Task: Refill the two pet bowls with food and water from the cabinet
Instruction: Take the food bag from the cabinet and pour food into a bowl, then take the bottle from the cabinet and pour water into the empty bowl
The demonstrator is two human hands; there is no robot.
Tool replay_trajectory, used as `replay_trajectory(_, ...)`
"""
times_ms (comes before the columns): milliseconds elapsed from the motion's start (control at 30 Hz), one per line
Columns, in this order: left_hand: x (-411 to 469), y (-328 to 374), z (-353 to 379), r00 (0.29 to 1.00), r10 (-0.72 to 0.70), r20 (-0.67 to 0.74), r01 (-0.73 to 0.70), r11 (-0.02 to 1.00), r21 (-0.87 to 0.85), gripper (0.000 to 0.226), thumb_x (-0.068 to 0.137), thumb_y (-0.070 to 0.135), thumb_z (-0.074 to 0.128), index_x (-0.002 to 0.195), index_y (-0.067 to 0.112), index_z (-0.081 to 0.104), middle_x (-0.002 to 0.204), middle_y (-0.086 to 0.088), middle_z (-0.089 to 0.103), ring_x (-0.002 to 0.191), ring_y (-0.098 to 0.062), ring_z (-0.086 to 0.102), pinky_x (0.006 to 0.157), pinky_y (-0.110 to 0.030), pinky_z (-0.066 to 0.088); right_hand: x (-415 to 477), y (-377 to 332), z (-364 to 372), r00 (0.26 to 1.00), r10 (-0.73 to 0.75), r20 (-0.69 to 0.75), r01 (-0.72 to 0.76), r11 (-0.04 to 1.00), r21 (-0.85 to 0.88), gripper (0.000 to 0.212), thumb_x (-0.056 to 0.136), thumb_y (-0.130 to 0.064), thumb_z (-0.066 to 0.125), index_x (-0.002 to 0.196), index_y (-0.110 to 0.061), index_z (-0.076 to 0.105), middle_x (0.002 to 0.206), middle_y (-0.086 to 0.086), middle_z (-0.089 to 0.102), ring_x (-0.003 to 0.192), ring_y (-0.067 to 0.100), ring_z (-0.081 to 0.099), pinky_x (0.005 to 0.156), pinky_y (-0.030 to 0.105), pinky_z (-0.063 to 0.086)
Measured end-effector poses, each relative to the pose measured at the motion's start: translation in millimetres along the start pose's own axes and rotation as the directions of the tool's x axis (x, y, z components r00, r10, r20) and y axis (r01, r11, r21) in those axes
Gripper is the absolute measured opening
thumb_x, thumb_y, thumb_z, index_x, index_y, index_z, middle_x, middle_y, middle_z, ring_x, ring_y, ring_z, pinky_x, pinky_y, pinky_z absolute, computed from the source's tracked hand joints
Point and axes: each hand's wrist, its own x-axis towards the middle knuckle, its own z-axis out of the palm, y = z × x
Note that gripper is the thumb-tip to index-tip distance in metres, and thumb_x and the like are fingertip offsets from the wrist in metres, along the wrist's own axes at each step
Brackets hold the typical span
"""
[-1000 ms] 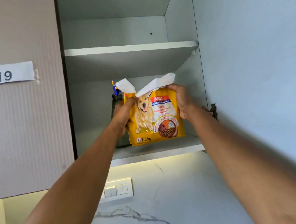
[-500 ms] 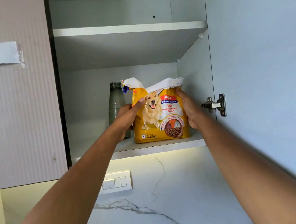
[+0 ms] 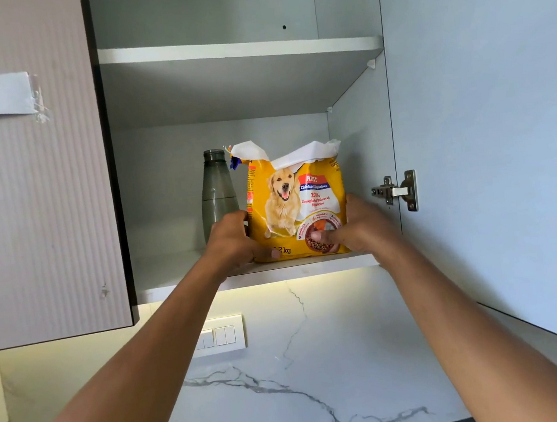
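My grips have slid from the upper edges of the dog food bag (image 3: 295,205) to its base. Both arms reach up, my left hand (image 3: 230,241) and right hand (image 3: 361,226) clasping its lower corners, thumbs across the front. The bag stands upright on the cabinet's lower shelf (image 3: 181,283), beside a grey water bottle (image 3: 217,189).
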Motion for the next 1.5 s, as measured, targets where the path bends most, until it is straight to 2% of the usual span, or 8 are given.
replay_trajectory(67,3,3,4,1.0,0.001,-0.017,0.0,0.998,0.06,0.078,0.061,0.026,0.097,0.128,0.016,0.06,0.124,-0.003,0.066,0.114,-0.028,0.063,0.094,-0.044,0.058,3,-5,0,0.999,0.026,-0.027,-0.029,0.993,-0.114,0.064,0.074,-0.041,0.093,0.121,-0.022,0.054,0.104,-0.006,0.068,0.08,0.013,0.071,0.068,0.031,0.054)
replay_trajectory(167,12,9,12,0.999,-0.022,-0.03,0.026,0.992,0.125,0.075,0.064,0.026,0.096,0.128,0.015,0.058,0.123,-0.005,0.065,0.115,-0.029,0.062,0.096,-0.044,0.057,16,-6,4,0.998,0.036,-0.049,-0.045,0.981,-0.187,0.077,0.07,-0.043,0.094,0.131,-0.015,0.056,0.121,0.001,0.07,0.108,0.024,0.069,0.084,0.037,0.057)
replay_trajectory(267,23,19,21,0.998,-0.056,-0.024,0.059,0.979,0.196,0.067,0.066,0.022,0.095,0.12,0.011,0.058,0.116,-0.007,0.061,0.104,-0.026,0.06,0.09,-0.041,0.057,27,-4,9,0.997,0.062,-0.055,-0.072,0.975,-0.212,0.076,0.077,-0.035,0.092,0.135,-0.008,0.051,0.128,0.008,0.067,0.119,0.029,0.066,0.083,0.034,0.053)
replay_trajectory(600,76,24,64,0.993,-0.094,-0.078,0.117,0.921,0.372,0.073,0.068,0.023,0.094,0.128,0.007,0.055,0.124,-0.013,0.061,0.114,-0.031,0.064,0.088,-0.037,0.055,84,18,27,0.991,0.096,-0.09,-0.122,0.932,-0.342,0.08,0.078,-0.036,0.09,0.138,0.0,0.053,0.134,0.014,0.065,0.121,0.029,0.066,0.086,0.032,0.053)
replay_trajectory(867,96,22,79,0.991,-0.121,-0.056,0.134,0.91,0.393,0.081,0.067,0.022,0.094,0.133,0.007,0.05,0.129,-0.016,0.057,0.118,-0.035,0.062,0.093,-0.041,0.054,103,34,40,0.982,0.12,-0.145,-0.157,0.947,-0.281,0.086,0.083,-0.025,0.087,0.143,0.005,0.032,0.146,0.022,0.05,0.135,0.035,0.055,0.103,0.037,0.05)
replay_trajectory(1133,70,23,64,0.992,0.005,-0.125,0.048,0.909,0.415,0.044,0.08,0.019,0.082,0.116,0.009,0.061,0.103,-0.009,0.057,0.089,-0.023,0.056,0.07,-0.033,0.048,84,16,41,0.969,0.18,-0.171,-0.211,0.959,-0.188,0.087,0.082,-0.045,0.081,0.146,-0.001,0.043,0.142,0.018,0.055,0.13,0.033,0.059,0.088,0.031,0.049)
replay_trajectory(1333,27,12,16,0.916,0.111,-0.385,-0.022,0.973,0.229,0.02,0.084,0.023,0.066,0.103,0.019,0.07,0.097,-0.008,0.074,0.086,-0.029,0.07,0.076,-0.034,0.059,39,-24,54,0.923,-0.076,-0.377,-0.003,0.979,-0.204,0.068,0.081,-0.031,0.079,0.133,0.0,0.047,0.133,0.023,0.052,0.122,0.043,0.057,0.098,0.043,0.05)
replay_trajectory(1500,1,-16,-25,0.816,0.078,-0.572,0.025,0.985,0.17,0.017,0.086,0.021,0.057,0.098,0.019,0.068,0.091,-0.006,0.073,0.085,-0.03,0.067,0.071,-0.031,0.053,41,-65,82,0.94,-0.171,-0.296,0.175,0.984,-0.013,0.037,0.084,-0.023,0.071,0.115,-0.006,0.061,0.118,0.015,0.064,0.114,0.033,0.06,0.085,0.032,0.044)
